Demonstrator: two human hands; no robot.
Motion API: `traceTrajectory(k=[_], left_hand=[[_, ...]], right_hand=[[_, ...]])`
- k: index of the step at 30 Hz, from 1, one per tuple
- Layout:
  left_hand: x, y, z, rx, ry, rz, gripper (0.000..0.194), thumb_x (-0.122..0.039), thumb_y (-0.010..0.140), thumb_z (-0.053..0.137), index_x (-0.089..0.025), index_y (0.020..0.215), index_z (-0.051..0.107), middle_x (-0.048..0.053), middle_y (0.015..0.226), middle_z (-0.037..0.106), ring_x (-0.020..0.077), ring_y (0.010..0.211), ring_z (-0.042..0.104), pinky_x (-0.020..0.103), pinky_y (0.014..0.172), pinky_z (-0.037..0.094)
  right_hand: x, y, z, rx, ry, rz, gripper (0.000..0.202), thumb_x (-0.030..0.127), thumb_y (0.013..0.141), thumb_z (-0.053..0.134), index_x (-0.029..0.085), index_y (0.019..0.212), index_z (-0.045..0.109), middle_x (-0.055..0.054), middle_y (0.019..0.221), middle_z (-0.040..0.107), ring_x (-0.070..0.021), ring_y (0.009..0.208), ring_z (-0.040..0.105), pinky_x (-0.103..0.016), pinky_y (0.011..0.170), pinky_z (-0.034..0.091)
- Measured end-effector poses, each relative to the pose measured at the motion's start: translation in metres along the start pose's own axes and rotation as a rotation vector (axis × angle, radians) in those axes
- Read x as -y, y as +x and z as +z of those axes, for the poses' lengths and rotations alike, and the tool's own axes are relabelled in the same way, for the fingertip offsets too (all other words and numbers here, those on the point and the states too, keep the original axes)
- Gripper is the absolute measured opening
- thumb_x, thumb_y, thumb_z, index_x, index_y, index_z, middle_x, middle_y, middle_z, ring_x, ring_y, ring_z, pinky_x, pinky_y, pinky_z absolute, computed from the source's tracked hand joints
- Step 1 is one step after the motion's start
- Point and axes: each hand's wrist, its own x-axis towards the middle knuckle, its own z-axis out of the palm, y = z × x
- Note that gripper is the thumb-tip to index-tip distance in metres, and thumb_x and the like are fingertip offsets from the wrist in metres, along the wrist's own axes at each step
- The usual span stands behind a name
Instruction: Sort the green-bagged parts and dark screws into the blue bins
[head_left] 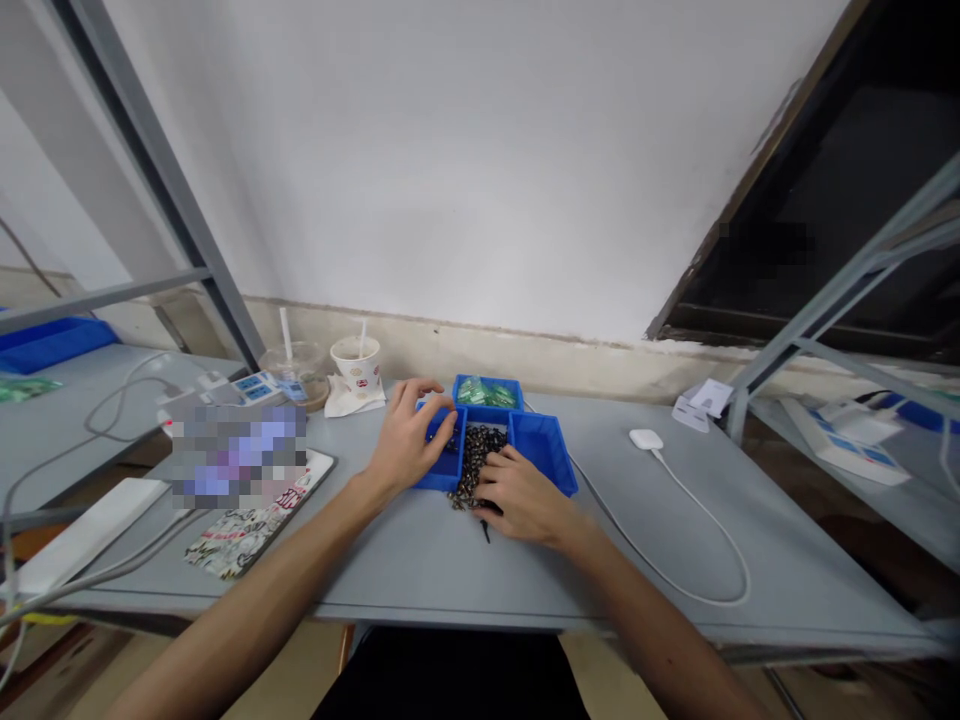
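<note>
My left hand (412, 437) hovers over the left blue bin (450, 470), with its fingers apart and bent. Some small dark pieces show in that bin under the fingertips. My right hand (523, 497) rests at a pile of small dark metal parts (474, 455), fingers curved and slightly apart, fingertips touching the pile. The pile fills the middle section and spills out onto the table at its front. A thin black piece (485, 531) lies just below the right hand. To the right is a blue bin (541, 450), and behind stands another holding green plastic packets (486, 392).
At left are a paper cup (356, 365) with a straw, a clear plastic cup (298, 372), a patterned flat case (247, 530) and power strips with cables. A white charger (646, 439) with its cord lies at right, near a folded white paper (703, 403).
</note>
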Motion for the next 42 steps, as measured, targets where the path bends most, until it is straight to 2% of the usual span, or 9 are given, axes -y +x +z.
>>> traceTrajectory(k=[7, 11, 17, 23, 26, 32, 38, 42], left_hand=[[-0.002, -0.001, 0.002, 0.027, -0.057, 0.053, 0.010, -0.022, 0.100, 0.054, -0.020, 0.104, 0.063, 0.010, 0.118, 0.055, 0.0241, 0.108, 0.051, 0.044, 0.099, 0.048], [-0.006, -0.002, 0.001, 0.058, -0.100, 0.090, 0.010, -0.020, 0.100, 0.054, -0.019, 0.104, 0.064, 0.010, 0.116, 0.057, 0.0241, 0.110, 0.051, 0.042, 0.098, 0.048], [-0.009, -0.004, 0.000, 0.094, -0.150, 0.153, 0.012, -0.020, 0.100, 0.054, -0.018, 0.104, 0.065, 0.010, 0.115, 0.059, 0.0230, 0.107, 0.052, 0.042, 0.096, 0.049], [-0.009, -0.003, 0.003, 0.256, -0.227, 0.266, 0.016, -0.024, 0.101, 0.053, -0.018, 0.098, 0.068, 0.009, 0.106, 0.065, 0.0221, 0.102, 0.055, 0.042, 0.095, 0.051], [-0.010, -0.004, 0.004, 0.307, -0.250, 0.299, 0.015, -0.025, 0.100, 0.055, -0.018, 0.096, 0.068, 0.009, 0.103, 0.067, 0.0219, 0.103, 0.056, 0.040, 0.096, 0.051], [-0.008, -0.004, 0.005, 0.353, -0.273, 0.320, 0.014, -0.026, 0.100, 0.056, -0.018, 0.099, 0.068, 0.008, 0.104, 0.067, 0.0217, 0.103, 0.056, 0.040, 0.095, 0.052], [-0.008, -0.004, 0.005, 0.331, -0.264, 0.337, 0.016, -0.022, 0.102, 0.052, -0.017, 0.101, 0.067, 0.008, 0.103, 0.068, 0.0210, 0.101, 0.056, 0.041, 0.097, 0.052], [-0.008, -0.004, 0.005, 0.328, -0.272, 0.322, 0.014, -0.027, 0.101, 0.057, -0.017, 0.103, 0.067, 0.009, 0.103, 0.069, 0.0212, 0.100, 0.057, 0.040, 0.095, 0.053]], right_hand=[[0.005, 0.001, 0.005, 0.001, -0.072, -0.026, 0.013, 0.031, 0.094, 0.069, 0.021, 0.085, 0.072, -0.003, 0.091, 0.072, -0.0235, 0.099, 0.056, -0.041, 0.091, 0.039], [0.002, 0.001, 0.006, -0.049, -0.062, -0.052, 0.012, 0.030, 0.095, 0.068, 0.021, 0.088, 0.071, -0.004, 0.092, 0.072, -0.0233, 0.098, 0.055, -0.041, 0.089, 0.039], [-0.005, 0.000, 0.002, -0.311, 0.036, 0.016, 0.015, 0.024, 0.102, 0.058, 0.019, 0.096, 0.071, -0.004, 0.093, 0.072, -0.0208, 0.091, 0.056, -0.037, 0.084, 0.040], [-0.007, 0.000, 0.008, -0.583, 0.155, 0.123, 0.016, 0.023, 0.104, 0.054, 0.018, 0.100, 0.069, -0.005, 0.088, 0.073, -0.0194, 0.083, 0.061, -0.038, 0.084, 0.043], [-0.005, 0.000, 0.009, -0.668, 0.194, 0.165, 0.014, 0.022, 0.103, 0.055, 0.020, 0.104, 0.068, -0.005, 0.088, 0.075, -0.0192, 0.082, 0.063, -0.038, 0.082, 0.045], [-0.004, 0.001, 0.009, -0.726, 0.196, 0.163, 0.012, 0.018, 0.102, 0.057, 0.021, 0.105, 0.068, -0.005, 0.090, 0.076, -0.0195, 0.082, 0.065, -0.037, 0.079, 0.047], [-0.006, 0.002, 0.010, -0.731, 0.227, 0.148, 0.014, 0.018, 0.102, 0.056, 0.020, 0.107, 0.069, -0.005, 0.094, 0.076, -0.0182, 0.083, 0.065, -0.036, 0.081, 0.049], [-0.007, 0.000, 0.013, -0.724, 0.235, 0.193, 0.016, 0.019, 0.103, 0.055, 0.021, 0.106, 0.070, -0.006, 0.093, 0.076, -0.0191, 0.084, 0.066, -0.037, 0.082, 0.050]])
